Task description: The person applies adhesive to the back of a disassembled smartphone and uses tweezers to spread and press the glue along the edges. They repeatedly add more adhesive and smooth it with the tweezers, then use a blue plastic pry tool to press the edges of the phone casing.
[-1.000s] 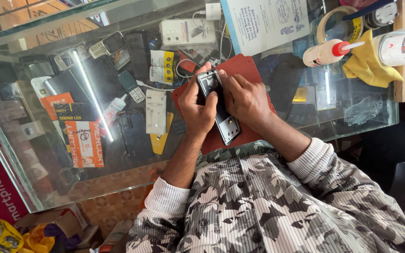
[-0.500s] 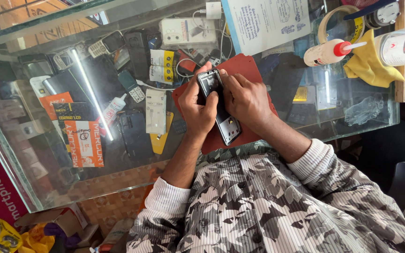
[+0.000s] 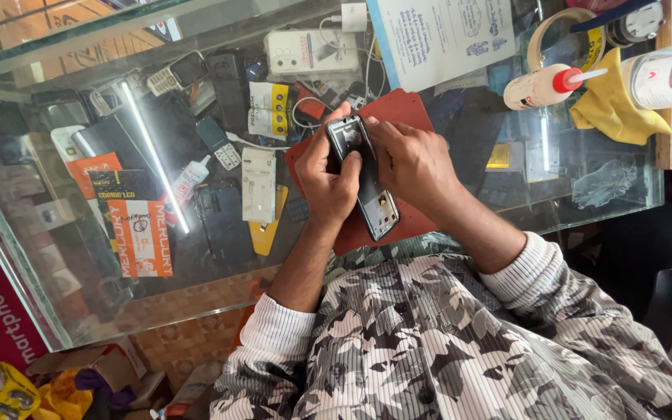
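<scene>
We hold an opened phone (image 3: 367,180) between both hands, over a dark red mat (image 3: 398,117) that lies on the glass bench (image 3: 64,257). Its long axis runs on a slant, from the top end near the far edge of the mat down toward our chest, the lower end pointing a little to our right. Our left hand (image 3: 327,175) wraps the phone from its left side, the grip closed around the upper half with the thumb laid across the open face. Our right hand (image 3: 414,159) comes in from the other side, its fingers pressed on the upper right edge, closed on the phone as well. Both hands sit at the top half; the lower end juts free below them, touching neither hand.

The phone is a slim dark slab with its back off: a black frame, a bare inner tray up top, and a paler patch of parts near the bottom end.

On the bench to the right stand a white squeeze bottle with a red nozzle (image 3: 542,84), a yellow cloth (image 3: 612,113) and a roll of tape (image 3: 558,35). Under the glass lie old handsets and orange packets (image 3: 138,233).
</scene>
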